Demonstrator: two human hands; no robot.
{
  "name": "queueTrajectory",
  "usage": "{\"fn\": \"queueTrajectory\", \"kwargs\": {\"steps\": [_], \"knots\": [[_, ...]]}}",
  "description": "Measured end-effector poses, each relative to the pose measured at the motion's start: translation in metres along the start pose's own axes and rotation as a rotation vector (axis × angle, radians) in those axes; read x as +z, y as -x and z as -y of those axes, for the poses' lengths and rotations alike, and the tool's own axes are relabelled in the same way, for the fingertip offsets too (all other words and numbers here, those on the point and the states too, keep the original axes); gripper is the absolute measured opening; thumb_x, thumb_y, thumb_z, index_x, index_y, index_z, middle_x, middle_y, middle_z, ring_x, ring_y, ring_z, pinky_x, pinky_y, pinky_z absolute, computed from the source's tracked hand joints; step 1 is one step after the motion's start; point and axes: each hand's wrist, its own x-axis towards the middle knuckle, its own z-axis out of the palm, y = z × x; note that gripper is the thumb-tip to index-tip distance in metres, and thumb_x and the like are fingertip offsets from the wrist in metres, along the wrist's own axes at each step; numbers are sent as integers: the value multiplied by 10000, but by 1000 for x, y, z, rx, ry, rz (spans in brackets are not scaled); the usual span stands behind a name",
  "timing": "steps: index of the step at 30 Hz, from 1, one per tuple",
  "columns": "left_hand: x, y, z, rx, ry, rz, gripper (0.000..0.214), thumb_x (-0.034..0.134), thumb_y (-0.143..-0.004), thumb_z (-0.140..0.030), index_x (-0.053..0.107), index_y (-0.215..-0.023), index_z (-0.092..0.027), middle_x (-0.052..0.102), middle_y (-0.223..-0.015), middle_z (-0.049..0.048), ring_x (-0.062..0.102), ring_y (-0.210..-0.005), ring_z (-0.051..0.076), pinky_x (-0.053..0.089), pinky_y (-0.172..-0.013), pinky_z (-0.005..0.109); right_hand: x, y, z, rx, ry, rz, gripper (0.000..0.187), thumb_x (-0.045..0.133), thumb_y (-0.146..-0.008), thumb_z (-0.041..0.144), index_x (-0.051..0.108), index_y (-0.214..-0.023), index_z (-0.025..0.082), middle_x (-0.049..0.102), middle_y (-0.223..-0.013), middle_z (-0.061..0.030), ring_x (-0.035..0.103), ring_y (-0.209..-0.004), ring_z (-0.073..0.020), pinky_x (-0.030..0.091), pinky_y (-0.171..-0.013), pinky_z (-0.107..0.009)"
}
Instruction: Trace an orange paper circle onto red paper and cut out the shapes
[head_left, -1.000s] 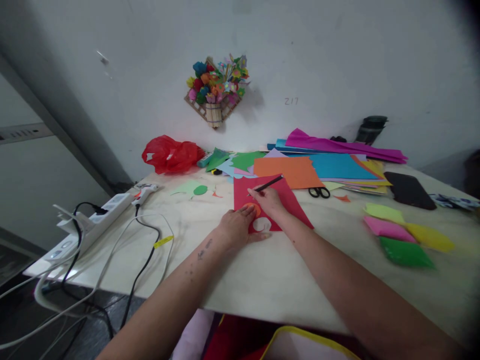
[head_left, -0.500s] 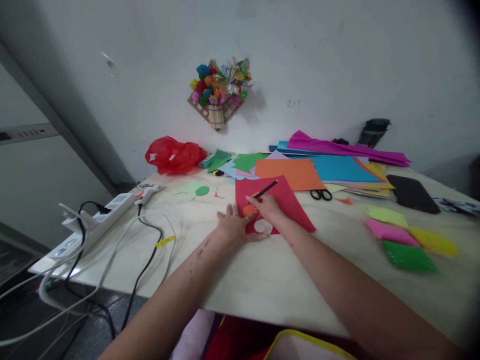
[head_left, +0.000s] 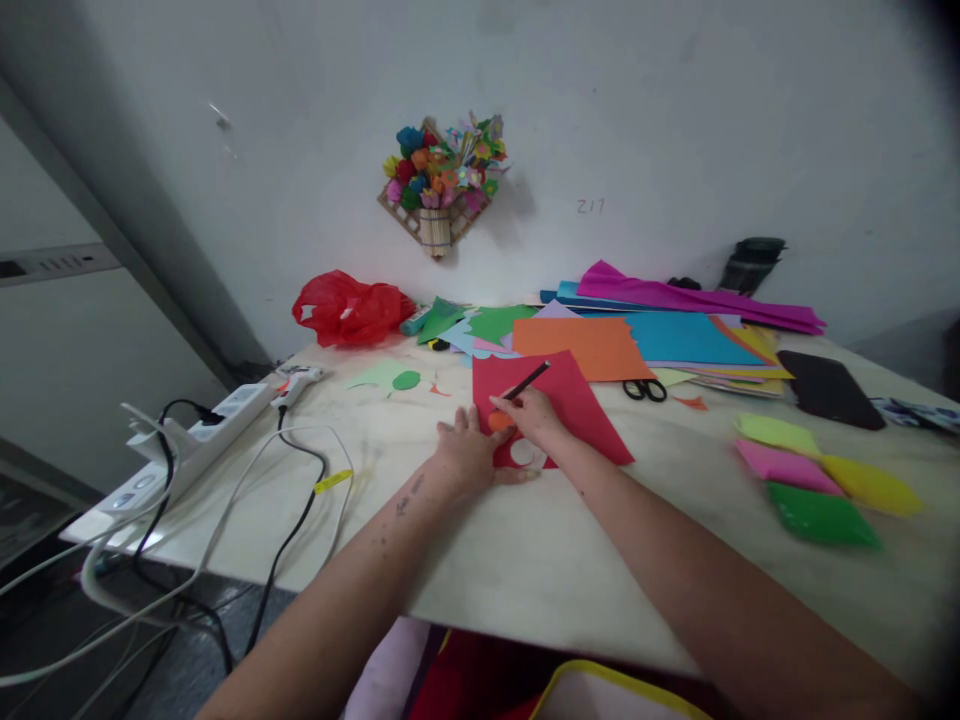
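Note:
A red paper sheet (head_left: 570,405) lies on the pale table (head_left: 525,550) with a round hole cut near its front edge. My left hand (head_left: 466,452) presses flat, fingers spread, on a small orange paper circle (head_left: 498,421) lying on that sheet. My right hand (head_left: 534,414) pinches a dark pencil (head_left: 526,380), its tip down at the edge of the orange circle.
Black scissors (head_left: 643,388) lie right of the red sheet. Behind are an orange sheet (head_left: 589,346), stacked coloured papers (head_left: 690,330) and a red plastic bag (head_left: 346,308). A black phone (head_left: 829,388) and coloured packets (head_left: 814,470) sit right. A power strip (head_left: 196,440) with cables occupies the left edge.
My left hand slid slightly left and its fingers spread, uncovering more of the orange circle. The pencil in my right hand shifted a little around the circle's edge.

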Motion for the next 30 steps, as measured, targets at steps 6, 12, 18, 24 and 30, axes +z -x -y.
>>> {"fn": "queueTrajectory", "kwargs": {"steps": [6, 12, 18, 24, 30], "knots": [[0, 1, -1, -10, -10, 0, 899, 310, -582, -818, 262, -1332, -323, 183, -1406, 162, 159, -1232, 441, 201, -875, 620, -1, 2, 4, 0, 5, 8, 283, 537, -716, 431, 629, -692, 164, 656, -721, -50, 585, -655, -141, 403, -571, -222], [-1, 3, -2, -26, -22, 7, 905, 299, -578, -823, 248, -1336, -331, 179, -1410, 147, 159, -1238, 425, 212, -886, 595, 0, 0, 2, 3, 44, 20, 305, 542, -706, 461, 633, -689, 170, 659, -725, -59, 576, -651, -146, 393, -560, -227], [1, 2, -1, -13, -13, -13, 903, 303, -582, -820, 247, -1337, -329, 184, -1410, 140, 161, -1231, 436, 209, -885, 595, 0, 0, 1, 3, 80, 31, 327, 530, -710, 475, 620, -652, 166, 642, -666, -52, 548, -600, -135, 368, -526, -225], [3, 1, 0, -13, -2, -6, 896, 318, -588, -813, 246, -1338, -328, 156, -1418, 147, 137, -1240, 437, 192, -888, 606, 1, -1, 0, 21, 84, 28, 322, 545, -693, 481, 612, -645, 169, 637, -671, -49, 541, -593, -130, 359, -520, -224], [0, 2, -2, -19, 8, -1, 896, 321, -596, -807, 251, -1339, -311, 157, -1420, 145, 132, -1244, 435, 182, -894, 609, 0, -1, -1, -21, 72, 52, 339, 525, -704, 493, 618, -662, 170, 639, -677, -46, 543, -610, -129, 365, -533, -220]]}}
